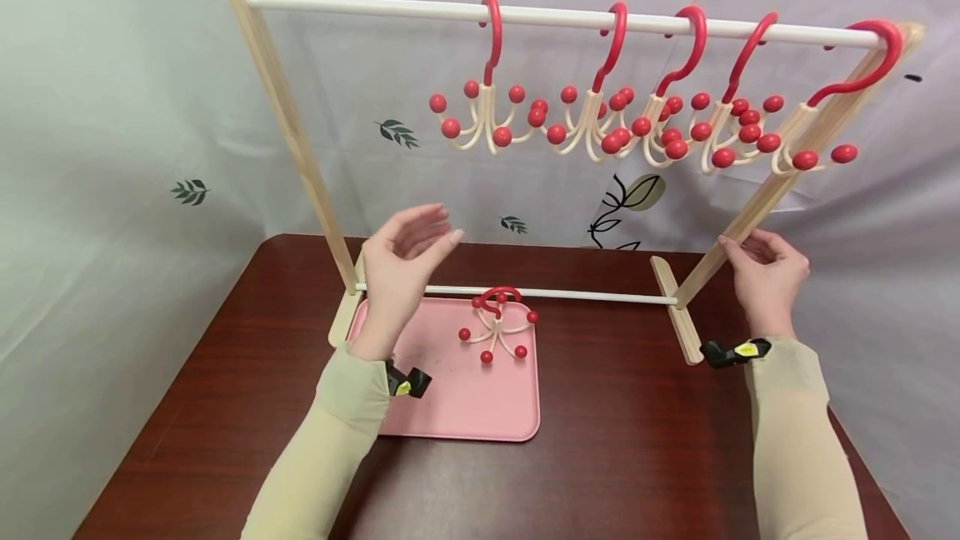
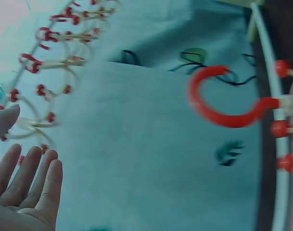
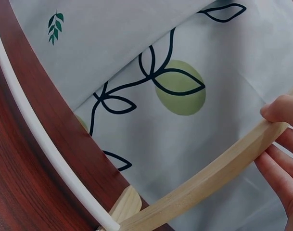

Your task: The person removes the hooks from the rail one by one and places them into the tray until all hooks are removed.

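My left hand [image 1: 401, 269] hovers empty over the left part of the pink tray [image 1: 480, 407], its fingers relaxed and apart in the left wrist view. On the tray lies a multi-arm hanger [image 1: 498, 325] with a red hook, cream arms and red ball tips. At the right, my right hand [image 1: 771, 277] grips the wooden side post [image 1: 757, 205] of the rack low down, thumb on one side and fingers on the other. Several more such hangers [image 1: 486, 111] hang by their red hooks from the white top rail [image 1: 375, 8], mostly toward its right end.
The rack stands on wooden feet [image 1: 677, 315] joined by a white lower rail [image 1: 600, 297], on a dark red-brown table [image 1: 600, 440]. Its left post [image 1: 288, 127] rises beside my left hand. Behind hangs a pale cloth [image 1: 330, 107] with leaf prints.
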Available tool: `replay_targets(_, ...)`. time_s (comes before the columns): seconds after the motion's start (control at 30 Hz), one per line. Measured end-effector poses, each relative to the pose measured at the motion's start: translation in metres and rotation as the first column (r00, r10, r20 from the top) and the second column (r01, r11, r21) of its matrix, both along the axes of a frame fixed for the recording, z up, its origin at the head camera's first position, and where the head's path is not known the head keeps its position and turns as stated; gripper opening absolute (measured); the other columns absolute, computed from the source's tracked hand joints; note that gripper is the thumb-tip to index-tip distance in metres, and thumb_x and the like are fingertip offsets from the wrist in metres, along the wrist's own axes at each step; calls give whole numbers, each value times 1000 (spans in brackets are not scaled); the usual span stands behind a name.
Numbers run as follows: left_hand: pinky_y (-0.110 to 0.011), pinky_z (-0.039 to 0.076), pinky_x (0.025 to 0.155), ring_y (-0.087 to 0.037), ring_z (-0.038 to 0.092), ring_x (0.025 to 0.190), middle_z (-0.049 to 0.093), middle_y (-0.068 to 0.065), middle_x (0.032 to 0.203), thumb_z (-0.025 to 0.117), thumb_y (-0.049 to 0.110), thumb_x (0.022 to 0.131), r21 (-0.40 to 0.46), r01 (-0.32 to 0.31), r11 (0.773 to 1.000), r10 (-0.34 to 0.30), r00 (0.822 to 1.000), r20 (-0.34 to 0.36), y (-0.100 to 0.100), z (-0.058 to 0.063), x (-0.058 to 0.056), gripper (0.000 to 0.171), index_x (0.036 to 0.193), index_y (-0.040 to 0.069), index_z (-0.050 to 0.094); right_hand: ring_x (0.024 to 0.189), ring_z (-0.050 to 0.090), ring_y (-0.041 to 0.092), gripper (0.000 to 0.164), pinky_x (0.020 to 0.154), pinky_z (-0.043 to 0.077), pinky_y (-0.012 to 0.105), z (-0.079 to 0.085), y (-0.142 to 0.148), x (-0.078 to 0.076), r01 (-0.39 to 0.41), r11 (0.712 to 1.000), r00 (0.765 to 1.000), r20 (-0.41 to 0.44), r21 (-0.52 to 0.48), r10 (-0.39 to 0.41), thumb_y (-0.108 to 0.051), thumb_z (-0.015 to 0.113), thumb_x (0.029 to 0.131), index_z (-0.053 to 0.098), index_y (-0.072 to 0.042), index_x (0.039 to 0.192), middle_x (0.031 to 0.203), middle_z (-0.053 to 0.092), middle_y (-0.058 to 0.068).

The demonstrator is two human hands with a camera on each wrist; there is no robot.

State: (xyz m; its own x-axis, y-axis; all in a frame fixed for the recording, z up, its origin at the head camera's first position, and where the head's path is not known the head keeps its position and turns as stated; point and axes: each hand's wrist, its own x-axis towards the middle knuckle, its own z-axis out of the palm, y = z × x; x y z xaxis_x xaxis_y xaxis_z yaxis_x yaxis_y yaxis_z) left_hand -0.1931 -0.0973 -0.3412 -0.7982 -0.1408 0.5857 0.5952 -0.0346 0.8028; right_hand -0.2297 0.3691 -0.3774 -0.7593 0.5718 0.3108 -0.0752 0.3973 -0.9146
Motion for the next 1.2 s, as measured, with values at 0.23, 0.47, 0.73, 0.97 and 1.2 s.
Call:
replay_targets(0.23, -41, 56, 93, -30, 71, 102, 73, -13, 112, 82, -4, 83, 0, -21, 1000, 20, 994, -104, 3, 65, 6, 38, 119, -1, 71, 85, 66, 1, 37, 71, 51, 9, 1, 1, 1, -8, 1000, 1000, 14, -17, 9, -21, 85, 85, 74, -5, 116, 89, 69, -16)
replay_targets(0.47, -41, 55, 95, -27, 71, 100, 73, -16, 110, 82, -4, 83, -5, -4, 1000, 3, 988, -152, 14, 117, 7, 34, 116, -3, 71, 86, 66, 1, 37, 72, 51, 10, -1, 2, 0, 4, 1000, 1000, 21, 4, -5, -24, 85, 85, 75, -8, 117, 90, 69, -17)
replay_targets(0.73, -34, 55, 96, -22, 71, 100, 73, -10, 110, 85, 2, 83, -55, -44, 998, 35, 988, -150, 28, 149, -9, 36, 116, -2, 71, 85, 66, 0, 37, 72, 51, 10, -2, 3, -1, 2, 1000, 1000, -4, 6, -2, -21, 86, 84, 75, -5, 116, 87, 69, -19)
replay_targets(0.97, -27, 54, 95, -18, 71, 102, 72, -8, 115, 86, 9, 83, -104, -97, 990, 88, 992, -88, 40, 167, -21, 40, 119, 0, 71, 86, 66, 1, 38, 71, 51, 10, -2, 4, -1, 7, 1000, 1000, 13, 7, -7, -24, 86, 84, 75, -7, 117, 89, 69, -17)
replay_targets(1.2, -24, 54, 92, -13, 71, 100, 73, -1, 114, 89, 15, 81, -126, -155, 980, 146, 986, -75, 45, 166, -53, 41, 117, 5, 72, 85, 66, 1, 38, 72, 52, 9, -2, 4, -2, -4, 1000, 1000, -6, -6, 4, -21, 86, 84, 75, -5, 116, 88, 69, -17)
